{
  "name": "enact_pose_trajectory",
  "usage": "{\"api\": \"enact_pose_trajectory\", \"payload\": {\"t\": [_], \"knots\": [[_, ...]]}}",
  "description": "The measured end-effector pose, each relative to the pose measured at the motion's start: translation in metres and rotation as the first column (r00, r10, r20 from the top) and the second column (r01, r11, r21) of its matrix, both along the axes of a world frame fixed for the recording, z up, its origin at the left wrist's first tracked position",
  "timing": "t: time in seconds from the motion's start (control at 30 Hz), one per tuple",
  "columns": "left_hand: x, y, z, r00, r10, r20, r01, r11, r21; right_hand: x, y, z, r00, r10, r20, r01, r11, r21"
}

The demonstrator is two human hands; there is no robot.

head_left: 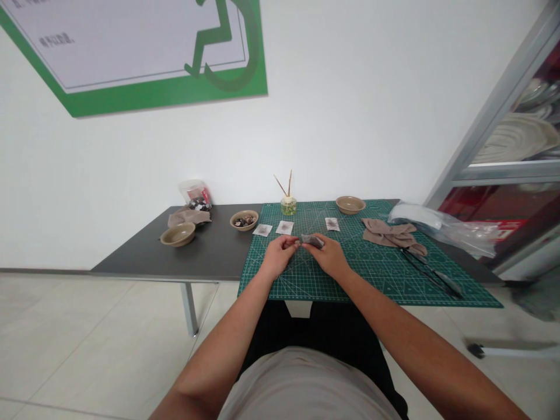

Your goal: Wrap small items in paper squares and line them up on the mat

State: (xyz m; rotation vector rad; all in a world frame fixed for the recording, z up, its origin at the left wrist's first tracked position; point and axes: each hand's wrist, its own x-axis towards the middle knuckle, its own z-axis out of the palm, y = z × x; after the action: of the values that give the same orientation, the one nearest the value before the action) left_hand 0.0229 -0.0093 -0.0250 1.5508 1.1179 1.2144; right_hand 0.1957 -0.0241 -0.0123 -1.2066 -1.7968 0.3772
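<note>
Both my hands meet over the green cutting mat (pixel 371 274). My right hand (pixel 329 255) is closed around a small grey fabric pouch (pixel 311 239). My left hand (pixel 279 253) pinches the pouch's left end with its fingertips. Three small white sachets lie just beyond my hands: one (pixel 262 230) on the left, one (pixel 284 227) in the middle, one (pixel 332 223) on the right.
A bowl of dark pieces (pixel 244 220), an empty bowl (pixel 177 234) and a third bowl (pixel 350 204) stand on the dark table (pixel 210 251). A reed diffuser jar (pixel 288 204), beige cloth (pixel 391 234), black scissors (pixel 431 273), plastic bags (pixel 441 224) and a metal shelf (pixel 503 169) are nearby.
</note>
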Motion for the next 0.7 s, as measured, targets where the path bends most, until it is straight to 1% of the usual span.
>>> {"api": "enact_pose_trajectory", "payload": {"t": [0.1, 0.17, 0.23, 0.3, 0.47, 0.7], "knots": [[0.001, -0.001, 0.0, 0.998, 0.027, -0.053, -0.025, 0.999, 0.031, 0.0, 0.002, 0.0, 0.999, -0.011, -0.05, 0.006, 0.995, -0.103], [0.002, -0.004, 0.002, 0.996, 0.02, -0.084, -0.016, 0.999, 0.05, -0.001, 0.004, -0.001, 0.994, 0.021, -0.103, -0.039, 0.983, -0.179], [0.003, -0.006, 0.003, 0.995, 0.025, -0.095, -0.02, 0.998, 0.055, -0.001, 0.005, -0.002, 0.989, 0.053, -0.136, -0.082, 0.972, -0.219], [0.004, -0.008, 0.005, 0.992, 0.048, -0.118, -0.041, 0.997, 0.061, -0.001, 0.005, -0.002, 0.987, 0.069, -0.144, -0.101, 0.969, -0.228], [0.004, -0.013, 0.009, 0.962, 0.112, -0.248, -0.088, 0.99, 0.107, -0.001, 0.005, -0.001, 0.985, 0.116, -0.131, -0.145, 0.961, -0.237], [0.003, -0.014, 0.01, 0.919, 0.157, -0.363, -0.08, 0.972, 0.219, 0.003, 0.008, -0.003, 0.988, 0.141, -0.068, -0.152, 0.966, -0.211]]}}
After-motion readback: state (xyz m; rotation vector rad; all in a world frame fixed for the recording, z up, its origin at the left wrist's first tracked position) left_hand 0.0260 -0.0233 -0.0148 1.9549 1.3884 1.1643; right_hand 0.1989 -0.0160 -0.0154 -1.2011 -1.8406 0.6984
